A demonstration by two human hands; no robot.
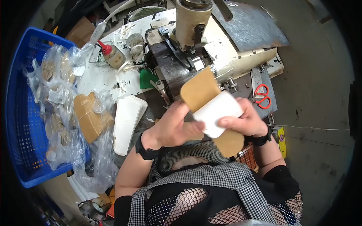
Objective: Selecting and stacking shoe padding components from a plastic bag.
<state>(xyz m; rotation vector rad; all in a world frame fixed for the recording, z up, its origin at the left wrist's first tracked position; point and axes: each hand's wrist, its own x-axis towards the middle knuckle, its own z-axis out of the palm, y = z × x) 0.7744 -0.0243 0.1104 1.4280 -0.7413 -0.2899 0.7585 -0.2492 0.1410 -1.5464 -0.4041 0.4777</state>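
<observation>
In front of the sewing machine [192,26] I hold a flat tan piece [200,88] with rounded ends, tilted between both hands. A smaller white piece [218,111] lies across its middle. My left hand [169,126] is closed on the left edge, its blurred thumb at the white piece's lower left corner. My right hand [249,118] grips the right side, thumb pressed on the white piece and fingers partly hidden behind. A stack of white pieces [128,122] lies left of my left hand. Whether the pieces are leather or card, I cannot tell.
A blue crate [28,150] at the left holds clear plastic bags [56,98] and a bundle of tan pieces [88,116]. Red-handled scissors [262,96] rest right of the machine. A red-capped bottle [113,55] stands behind on the white table [107,83].
</observation>
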